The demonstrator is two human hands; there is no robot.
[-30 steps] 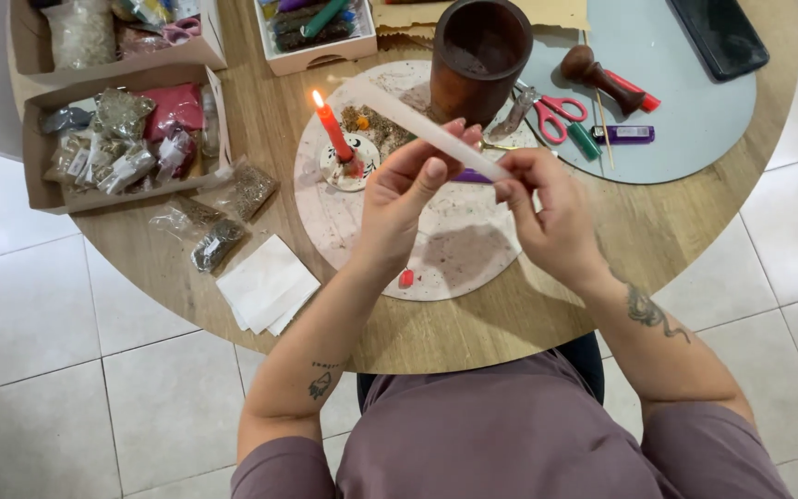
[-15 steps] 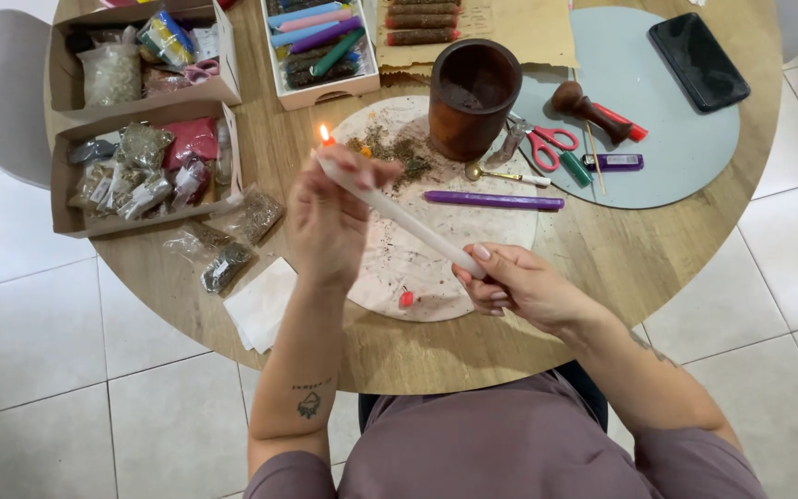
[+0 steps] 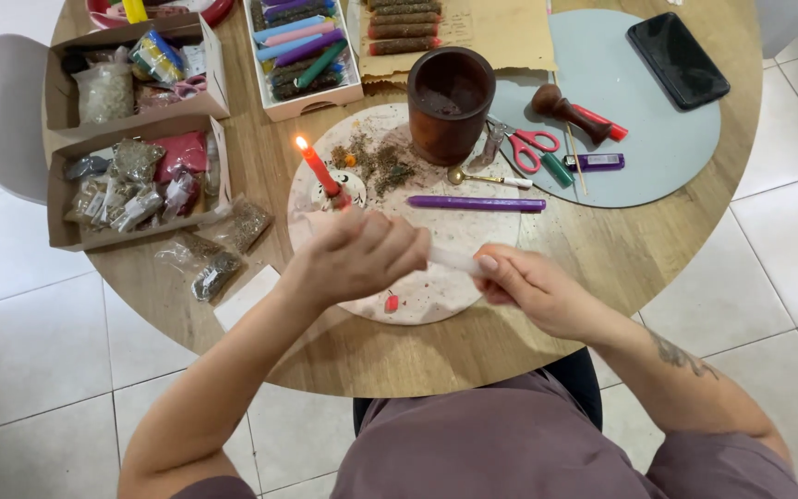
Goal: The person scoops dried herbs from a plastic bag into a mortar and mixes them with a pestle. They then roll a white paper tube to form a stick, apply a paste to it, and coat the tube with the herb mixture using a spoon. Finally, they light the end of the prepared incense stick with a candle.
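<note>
Both my hands hold one long white candle (image 3: 452, 260) level over a round pale board (image 3: 459, 236). My left hand (image 3: 362, 256) wraps around its left part and covers most of it. My right hand (image 3: 533, 291) pinches its right end. Just beyond my left hand a lit red candle (image 3: 318, 171) stands tilted in a small holder on the board. A purple candle (image 3: 476, 203) lies flat on the board's far side, beside scattered dried herbs (image 3: 373, 163).
A brown mortar (image 3: 450, 100), scissors (image 3: 524, 148), a pestle (image 3: 573, 113), a small spoon, a lighter and a dark phone (image 3: 677, 59) lie at the back right. Cardboard boxes of herb bags (image 3: 131, 180) and coloured candles (image 3: 299, 51) stand on the left. The round wooden table's edge (image 3: 417, 370) is near me.
My hands and the white candle have come down and toward me, away from the flame. The left hand now covers more of the candle, and the candle lies more level.
</note>
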